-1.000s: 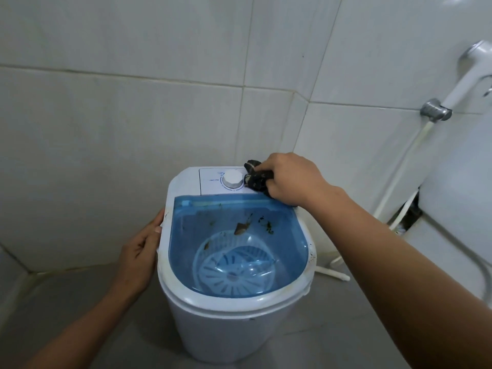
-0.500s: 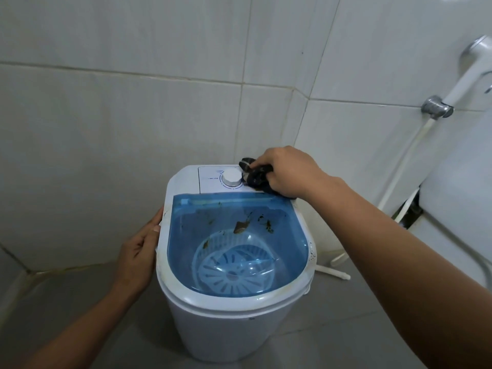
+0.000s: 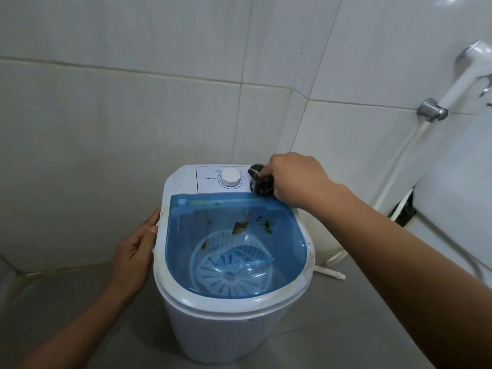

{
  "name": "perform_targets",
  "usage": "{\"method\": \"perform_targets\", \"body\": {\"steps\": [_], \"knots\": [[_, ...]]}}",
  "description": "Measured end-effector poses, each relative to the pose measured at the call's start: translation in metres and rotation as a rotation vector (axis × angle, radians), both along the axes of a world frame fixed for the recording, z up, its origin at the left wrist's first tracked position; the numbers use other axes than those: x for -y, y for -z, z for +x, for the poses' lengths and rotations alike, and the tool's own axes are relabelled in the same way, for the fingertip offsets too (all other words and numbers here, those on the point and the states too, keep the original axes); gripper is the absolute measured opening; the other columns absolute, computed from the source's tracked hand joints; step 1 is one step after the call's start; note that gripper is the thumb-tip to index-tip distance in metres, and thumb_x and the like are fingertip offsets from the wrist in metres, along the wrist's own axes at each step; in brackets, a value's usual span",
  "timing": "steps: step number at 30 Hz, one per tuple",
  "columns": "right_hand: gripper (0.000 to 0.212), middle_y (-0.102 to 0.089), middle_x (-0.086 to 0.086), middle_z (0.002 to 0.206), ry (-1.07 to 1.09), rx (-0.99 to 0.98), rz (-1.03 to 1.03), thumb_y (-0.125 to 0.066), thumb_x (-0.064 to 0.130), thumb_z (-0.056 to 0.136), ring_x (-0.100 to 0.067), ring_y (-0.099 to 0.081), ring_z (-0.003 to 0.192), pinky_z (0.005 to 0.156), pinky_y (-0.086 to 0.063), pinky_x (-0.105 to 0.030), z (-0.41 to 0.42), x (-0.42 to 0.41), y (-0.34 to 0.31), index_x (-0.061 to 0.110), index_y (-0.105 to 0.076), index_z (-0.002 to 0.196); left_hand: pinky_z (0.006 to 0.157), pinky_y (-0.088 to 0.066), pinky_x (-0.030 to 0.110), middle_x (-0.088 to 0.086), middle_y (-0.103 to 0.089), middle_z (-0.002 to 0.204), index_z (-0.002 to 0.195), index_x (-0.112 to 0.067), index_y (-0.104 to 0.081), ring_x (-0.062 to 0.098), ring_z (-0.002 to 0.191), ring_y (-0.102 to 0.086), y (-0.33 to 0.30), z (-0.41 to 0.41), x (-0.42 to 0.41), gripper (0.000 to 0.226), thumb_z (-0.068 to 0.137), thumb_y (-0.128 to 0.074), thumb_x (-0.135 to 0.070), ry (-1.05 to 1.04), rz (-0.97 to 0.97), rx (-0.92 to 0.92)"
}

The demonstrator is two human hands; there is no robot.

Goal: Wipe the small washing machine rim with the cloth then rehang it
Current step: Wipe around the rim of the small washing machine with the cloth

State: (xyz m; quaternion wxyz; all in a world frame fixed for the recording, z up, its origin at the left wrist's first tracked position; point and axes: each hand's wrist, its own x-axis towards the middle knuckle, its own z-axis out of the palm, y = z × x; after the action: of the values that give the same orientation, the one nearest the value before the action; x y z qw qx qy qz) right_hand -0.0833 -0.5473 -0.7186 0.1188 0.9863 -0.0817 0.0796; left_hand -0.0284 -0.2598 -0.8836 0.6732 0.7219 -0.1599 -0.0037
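A small white washing machine [image 3: 226, 328] stands on the floor in a tiled corner, with a see-through blue lid [image 3: 234, 235] and a white dial [image 3: 230, 177] on its back panel. Brown dirt specks lie on the lid. My right hand [image 3: 295, 179] is closed around a bunched dark cloth [image 3: 261, 182], pressed on the back right of the white rim [image 3: 183, 294], just right of the dial. My left hand [image 3: 135, 254] lies flat against the machine's left side, fingers at the rim.
White tiled walls close in behind and to the left. A white spray hose [image 3: 399, 169] hangs from a chrome wall holder [image 3: 431, 111] at the right. A white toilet [image 3: 458, 195] sits at the far right. Grey floor [image 3: 66, 302] surrounds the machine.
My right hand with the cloth has shifted a little back and right along the rear rim beside the dial. My left hand stays on the machine's left side.
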Motion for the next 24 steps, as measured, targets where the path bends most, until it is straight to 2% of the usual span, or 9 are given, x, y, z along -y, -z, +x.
{"method": "perform_targets", "body": {"steps": [3,4,8,9,12,15,18,21,24], "knots": [[0.049,-0.066,0.002,0.107,0.047,0.043,-0.034,-0.058,0.011,0.086,-0.026,-0.060,0.093,0.068,-0.035,-0.036,-0.005,0.012,0.006,0.041,-0.067,0.124,0.085,-0.054,0.007,-0.044,-0.063,0.122,0.113,-0.070,-0.063,-0.014,0.111,-0.064,-0.007,-0.003,-0.001,0.058,0.109,-0.045,-0.016,0.006,0.016,-0.031],[0.048,-0.066,0.001,0.105,0.101,0.058,-0.025,-0.058,0.012,0.086,-0.026,-0.058,0.090,0.068,-0.036,-0.037,-0.001,0.017,0.006,0.039,-0.067,0.124,0.085,-0.054,0.007,-0.047,-0.062,0.119,0.113,-0.073,-0.061,-0.015,0.112,-0.063,-0.009,-0.004,-0.001,0.059,0.109,-0.045,-0.017,0.006,0.024,-0.033],[0.047,-0.066,-0.001,0.105,0.145,0.075,0.036,-0.058,0.012,0.086,-0.027,-0.056,0.090,0.071,-0.036,-0.036,0.009,0.012,0.006,0.036,-0.068,0.125,0.093,-0.058,0.024,-0.024,-0.064,0.134,0.126,-0.058,-0.060,0.000,0.114,-0.068,-0.007,-0.004,-0.001,0.046,0.109,-0.044,-0.018,-0.012,0.023,0.000],[0.050,-0.065,0.000,0.109,0.104,0.065,0.036,-0.058,0.011,0.086,-0.028,-0.058,0.094,0.070,-0.035,-0.036,0.004,0.009,0.007,0.039,-0.066,0.127,0.094,-0.057,0.024,-0.030,-0.065,0.130,0.127,-0.056,-0.060,-0.003,0.113,-0.068,-0.007,-0.004,-0.001,0.043,0.109,-0.046,-0.020,-0.011,0.016,-0.006],[0.054,-0.063,0.003,0.116,0.010,0.041,-0.022,-0.057,0.013,0.087,-0.028,-0.058,0.100,0.070,-0.034,-0.035,-0.017,0.006,0.012,0.044,-0.063,0.130,0.089,-0.051,0.005,-0.052,-0.060,0.115,0.113,-0.073,-0.061,-0.022,0.110,-0.060,-0.013,-0.006,-0.001,0.044,0.100,-0.047,-0.033,-0.005,-0.007,-0.024],[0.049,-0.063,0.002,0.104,0.113,0.052,-0.053,-0.056,0.009,0.085,-0.025,-0.049,0.085,0.069,-0.032,-0.036,-0.009,0.015,0.009,0.037,-0.067,0.124,0.087,-0.051,0.004,-0.053,-0.060,0.115,0.110,-0.077,-0.059,-0.022,0.110,-0.060,-0.017,-0.008,-0.001,0.053,0.104,-0.049,-0.025,0.014,-0.027,-0.046],[0.045,-0.064,0.001,0.103,0.172,0.069,-0.041,-0.056,0.008,0.085,-0.023,-0.044,0.084,0.072,-0.032,-0.038,0.005,0.013,0.005,0.030,-0.068,0.122,0.084,-0.051,0.003,-0.055,-0.060,0.110,0.107,-0.078,-0.059,-0.024,0.107,-0.061,-0.018,-0.009,0.000,0.063,0.108,-0.047,-0.016,0.006,-0.008,-0.034],[0.050,-0.063,0.001,0.112,0.038,0.049,-0.036,-0.057,0.011,0.086,-0.026,-0.055,0.094,0.071,-0.034,-0.037,-0.007,0.005,0.009,0.037,-0.065,0.128,0.088,-0.053,0.007,-0.054,-0.059,0.115,0.110,-0.075,-0.061,-0.021,0.112,-0.060,-0.015,-0.009,-0.001,0.054,0.105,-0.047,-0.022,0.001,-0.015,-0.008],[0.045,-0.062,0.002,0.110,0.038,0.065,-0.101,-0.060,0.013,0.086,-0.027,-0.056,0.097,0.072,-0.034,-0.038,-0.027,0.003,0.016,0.035,-0.066,0.125,0.098,-0.055,0.022,-0.053,-0.057,0.118,0.110,-0.075,-0.061,-0.003,0.122,-0.064,-0.014,-0.009,-0.001,0.061,0.109,-0.045,-0.016,0.007,-0.017,-0.005]]}}
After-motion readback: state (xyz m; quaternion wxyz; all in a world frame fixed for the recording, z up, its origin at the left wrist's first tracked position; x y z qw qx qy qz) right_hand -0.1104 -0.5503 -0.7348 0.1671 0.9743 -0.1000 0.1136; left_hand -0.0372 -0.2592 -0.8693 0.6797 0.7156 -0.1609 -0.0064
